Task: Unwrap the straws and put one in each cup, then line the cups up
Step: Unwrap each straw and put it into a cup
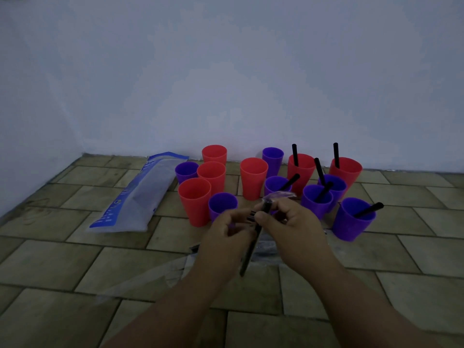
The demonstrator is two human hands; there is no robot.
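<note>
Left hand (pixel 226 231), right hand (pixel 291 222) pinch straw (pixel 251 252).

Floor (pixel 75 259) — tan rectangular tiles laid brick-fashion, dark joints, meeting a pale wall.
Standing on it, upright, clustered near the wall: six red cups (pixel 194 204), seven purple cups (pixel 351 224).
Lying flat, left of the cluster: blue-and-white plastic packet (pixel 135 197).
Nearer the camera — crumpled clear wrappers (pixel 140 280).

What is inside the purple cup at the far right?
A black straw leans in this purple cup, top end over the right rim. The near wall hides its lower end and the bottom.
</note>
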